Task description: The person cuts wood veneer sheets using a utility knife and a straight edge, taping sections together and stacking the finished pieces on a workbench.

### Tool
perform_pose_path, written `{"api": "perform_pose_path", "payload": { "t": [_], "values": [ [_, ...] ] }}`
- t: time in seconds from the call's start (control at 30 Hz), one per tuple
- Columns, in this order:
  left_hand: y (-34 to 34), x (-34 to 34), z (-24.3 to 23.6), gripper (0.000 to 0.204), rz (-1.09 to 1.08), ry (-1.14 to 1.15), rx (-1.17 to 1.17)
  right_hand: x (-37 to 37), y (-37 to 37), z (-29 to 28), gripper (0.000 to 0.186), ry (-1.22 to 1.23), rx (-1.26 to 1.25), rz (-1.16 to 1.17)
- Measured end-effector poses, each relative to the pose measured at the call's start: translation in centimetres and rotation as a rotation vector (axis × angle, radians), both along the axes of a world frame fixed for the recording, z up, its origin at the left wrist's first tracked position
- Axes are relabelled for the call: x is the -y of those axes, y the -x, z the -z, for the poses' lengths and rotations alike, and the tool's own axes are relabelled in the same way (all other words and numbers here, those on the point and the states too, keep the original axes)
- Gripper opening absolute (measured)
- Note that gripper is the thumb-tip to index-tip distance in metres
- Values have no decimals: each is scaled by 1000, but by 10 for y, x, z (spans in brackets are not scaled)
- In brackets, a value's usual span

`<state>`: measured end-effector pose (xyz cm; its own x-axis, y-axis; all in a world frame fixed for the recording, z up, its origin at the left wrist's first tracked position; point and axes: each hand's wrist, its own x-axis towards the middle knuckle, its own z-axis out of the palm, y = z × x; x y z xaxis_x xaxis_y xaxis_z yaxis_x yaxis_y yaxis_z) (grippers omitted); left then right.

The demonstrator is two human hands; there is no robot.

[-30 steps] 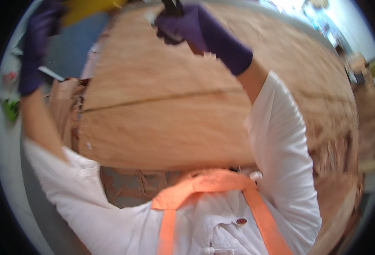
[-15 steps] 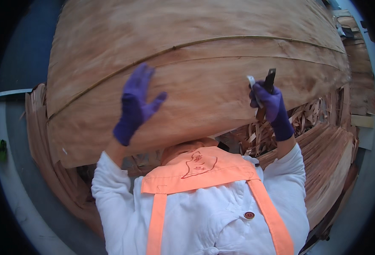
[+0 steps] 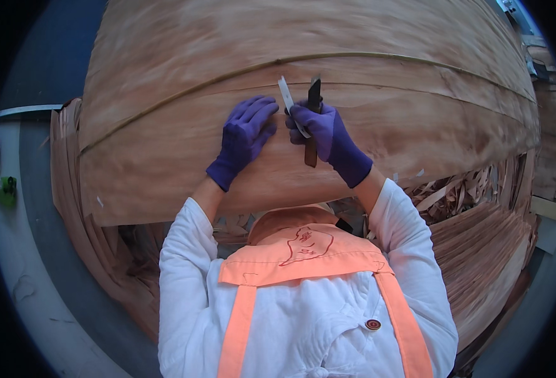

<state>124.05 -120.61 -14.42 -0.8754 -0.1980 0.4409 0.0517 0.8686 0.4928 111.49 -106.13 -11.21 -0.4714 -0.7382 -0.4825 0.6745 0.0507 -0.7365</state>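
A large reddish-brown sheet of wood veneer (image 3: 379,132) lies in front of me, with a thin wooden strip (image 3: 278,61) curving across it. My right hand (image 3: 325,129), in a purple glove, is closed round a flat dark knife (image 3: 314,94) with an angled tip; its brown lower end sticks out below the fingers. In the same grip is a white strip (image 3: 286,94), perhaps tape, pointing up and left. My left hand (image 3: 246,138), also gloved, rests over the veneer just left of the strip, fingers stretched and close together, with nothing visible in it.
Torn veneer scraps (image 3: 457,192) and a stack of veneer sheets (image 3: 479,258) lie at the right. More veneer edges (image 3: 67,164) hang at the left. A green object (image 3: 4,191) sits on the pale surface at the far left. Small white bits dot the sheet's near edge.
My right hand has moved left with the knife and white strip. My left hand has moved right and lower, its fingers drawn together. Both hands are now close to each other.
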Motion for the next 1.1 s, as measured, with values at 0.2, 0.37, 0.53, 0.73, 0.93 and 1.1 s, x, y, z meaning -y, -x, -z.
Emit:
{"api": "perform_pose_path", "payload": {
  "t": [0.2, 0.37, 0.53, 0.73, 0.93, 1.1],
  "values": [
    [5, -5, 1, 40, -25, -30, -21, -12, -13, 16, 17, -105, -4, -51],
    [3, -9, 5, 46, 63, 493, 179, -13, -17, 32, 16, -49, 17, -65],
    [2, -9, 6, 48, 63, 570, 252, -29, -22, 21, 17, -219, -87, -65],
    [2, -14, 0, 51, 76, 642, 296, -39, 9, 5, 18, -367, -581, -313],
    [4, -13, -8, 47, 94, 705, 324, -77, 47, 16, 13, -264, -575, -304],
    [52, -41, -37, 41, 187, 492, 240, -140, 93, 7, 13, -152, -327, 122]
  ]
}}
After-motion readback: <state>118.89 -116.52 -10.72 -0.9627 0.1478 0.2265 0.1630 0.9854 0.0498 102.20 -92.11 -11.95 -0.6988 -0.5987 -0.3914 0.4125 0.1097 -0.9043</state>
